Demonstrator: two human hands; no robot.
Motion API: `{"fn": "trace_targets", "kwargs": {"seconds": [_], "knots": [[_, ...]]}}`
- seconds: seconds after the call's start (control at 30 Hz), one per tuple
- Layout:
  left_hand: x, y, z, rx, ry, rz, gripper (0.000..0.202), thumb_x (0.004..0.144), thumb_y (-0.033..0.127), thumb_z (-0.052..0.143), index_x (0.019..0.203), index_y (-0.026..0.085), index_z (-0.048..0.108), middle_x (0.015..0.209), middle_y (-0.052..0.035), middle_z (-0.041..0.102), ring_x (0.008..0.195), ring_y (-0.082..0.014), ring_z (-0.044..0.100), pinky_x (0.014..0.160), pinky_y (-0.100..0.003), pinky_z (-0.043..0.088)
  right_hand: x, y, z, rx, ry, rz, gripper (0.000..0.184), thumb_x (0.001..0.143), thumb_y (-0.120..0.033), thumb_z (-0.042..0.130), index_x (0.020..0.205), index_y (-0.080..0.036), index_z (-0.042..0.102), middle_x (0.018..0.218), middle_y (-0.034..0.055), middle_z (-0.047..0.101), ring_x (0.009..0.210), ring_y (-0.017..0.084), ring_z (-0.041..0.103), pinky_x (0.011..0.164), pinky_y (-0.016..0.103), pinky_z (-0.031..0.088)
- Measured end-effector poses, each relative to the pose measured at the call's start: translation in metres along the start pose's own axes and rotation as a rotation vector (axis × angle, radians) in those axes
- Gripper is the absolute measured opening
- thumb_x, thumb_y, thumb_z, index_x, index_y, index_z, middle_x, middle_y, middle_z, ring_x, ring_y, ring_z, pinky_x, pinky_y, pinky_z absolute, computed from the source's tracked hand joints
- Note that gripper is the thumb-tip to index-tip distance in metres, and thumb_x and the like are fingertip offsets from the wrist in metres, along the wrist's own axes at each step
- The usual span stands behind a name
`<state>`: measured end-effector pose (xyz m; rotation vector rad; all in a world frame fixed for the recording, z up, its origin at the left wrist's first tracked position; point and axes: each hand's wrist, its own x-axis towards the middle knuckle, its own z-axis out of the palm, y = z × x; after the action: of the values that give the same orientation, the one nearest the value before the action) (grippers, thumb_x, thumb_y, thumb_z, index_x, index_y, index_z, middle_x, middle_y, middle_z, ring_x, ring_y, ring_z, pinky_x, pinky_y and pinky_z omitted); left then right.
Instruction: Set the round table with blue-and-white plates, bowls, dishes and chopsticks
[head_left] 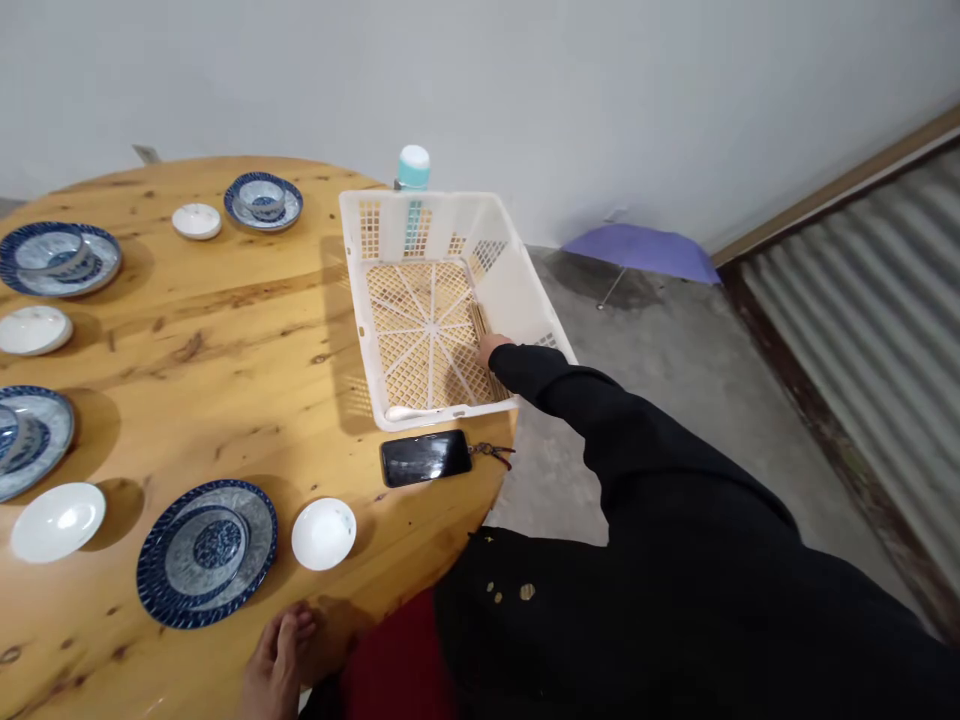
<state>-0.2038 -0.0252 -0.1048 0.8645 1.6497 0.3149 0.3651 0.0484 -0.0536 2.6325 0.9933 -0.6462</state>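
My right hand [491, 350] reaches over the near right side of a white plastic basket [358, 300] on the round wooden table [225, 340]. Its fingers are down inside the basket, mostly hidden, by some thin sticks that look like chopsticks [480, 325] lying along the right wall. A white spoon [409, 411] lies at the basket's near edge. My left hand [279, 655] rests on the table's near edge, fingers flat and together, holding nothing. It is close to a blue patterned plate with a bowl on it [206, 552] and a small white dish [323, 533].
A black phone [424, 457] with a key strap lies in front of the basket. More blue plates with bowls [60, 258] [263, 200] and white dishes [196, 221] [58, 521] ring the table. A teal-capped bottle [412, 170] stands behind the basket. A purple umbrella [637, 250] lies on the floor.
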Motion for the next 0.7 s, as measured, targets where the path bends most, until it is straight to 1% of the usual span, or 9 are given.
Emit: {"fn": "trace_targets", "kwargs": {"seconds": [0.1, 0.2, 0.37, 0.43, 0.5, 0.57, 0.7], "knots": [[0.001, 0.003, 0.008, 0.009, 0.010, -0.001, 0.068, 0.058, 0.071, 0.069, 0.095, 0.014, 0.069, 0.092, -0.0119, 0.077, 0.092, -0.0321, 0.075, 0.091, -0.047, 0.060, 0.007, -0.003, 0.005, -0.012, -0.026, 0.030, 0.038, 0.091, -0.027, 0.063, 0.122, -0.005, 0.068, 0.124, 0.0248, 0.068, 0.117, 0.032, 0.065, 0.095, 0.034, 0.053], [0.001, 0.004, 0.013, 0.004, 0.014, 0.013, 0.070, 0.058, 0.072, 0.069, 0.096, 0.014, 0.070, 0.092, -0.0124, 0.077, 0.090, -0.0317, 0.075, 0.090, -0.046, 0.060, 0.013, -0.002, 0.008, -0.016, -0.028, 0.054, 0.042, 0.091, -0.032, 0.063, 0.124, -0.007, 0.068, 0.124, 0.0242, 0.068, 0.115, 0.034, 0.066, 0.093, 0.037, 0.054], [0.003, 0.002, 0.017, -0.011, 0.024, 0.030, 0.064, 0.061, 0.070, 0.069, 0.094, 0.015, 0.070, 0.088, -0.0105, 0.078, 0.086, -0.0297, 0.075, 0.086, -0.044, 0.062, 0.014, 0.003, 0.012, 0.003, -0.023, 0.073, 0.054, 0.085, -0.046, 0.070, 0.125, -0.010, 0.067, 0.117, 0.0226, 0.070, 0.107, 0.032, 0.069, 0.087, 0.035, 0.055], [0.004, 0.000, 0.017, -0.012, 0.020, 0.040, 0.063, 0.062, 0.070, 0.069, 0.094, 0.015, 0.070, 0.088, -0.0105, 0.077, 0.086, -0.0291, 0.075, 0.084, -0.043, 0.062, 0.013, 0.004, 0.013, 0.005, -0.013, 0.068, 0.059, 0.082, -0.049, 0.072, 0.124, -0.010, 0.067, 0.116, 0.0231, 0.070, 0.104, 0.032, 0.070, 0.085, 0.036, 0.055], [0.005, -0.001, 0.017, -0.018, 0.014, 0.047, 0.064, 0.063, 0.070, 0.069, 0.095, 0.014, 0.070, 0.090, -0.0111, 0.077, 0.088, -0.0289, 0.075, 0.084, -0.042, 0.062, 0.012, 0.004, 0.013, -0.005, -0.008, 0.048, 0.062, 0.079, -0.051, 0.074, 0.123, -0.008, 0.067, 0.115, 0.0239, 0.070, 0.102, 0.033, 0.070, 0.084, 0.037, 0.055], [0.003, -0.001, 0.018, -0.021, 0.021, 0.057, 0.064, 0.063, 0.070, 0.068, 0.094, 0.014, 0.069, 0.091, -0.0117, 0.077, 0.087, -0.0284, 0.075, 0.082, -0.041, 0.062, 0.011, 0.002, 0.013, -0.013, -0.014, 0.024, 0.064, 0.077, -0.050, 0.077, 0.123, -0.007, 0.066, 0.113, 0.0241, 0.070, 0.101, 0.032, 0.070, 0.084, 0.036, 0.055], [-0.011, 0.003, 0.019, -0.017, 0.058, 0.097, 0.063, 0.064, 0.071, 0.067, 0.090, 0.014, 0.069, 0.084, -0.0114, 0.076, 0.078, -0.0260, 0.074, 0.076, -0.039, 0.062, 0.005, 0.001, 0.020, -0.042, -0.041, -0.003, 0.069, 0.076, -0.046, 0.078, 0.127, -0.004, 0.061, 0.111, 0.0232, 0.070, 0.099, 0.028, 0.069, 0.080, 0.031, 0.053]]}}
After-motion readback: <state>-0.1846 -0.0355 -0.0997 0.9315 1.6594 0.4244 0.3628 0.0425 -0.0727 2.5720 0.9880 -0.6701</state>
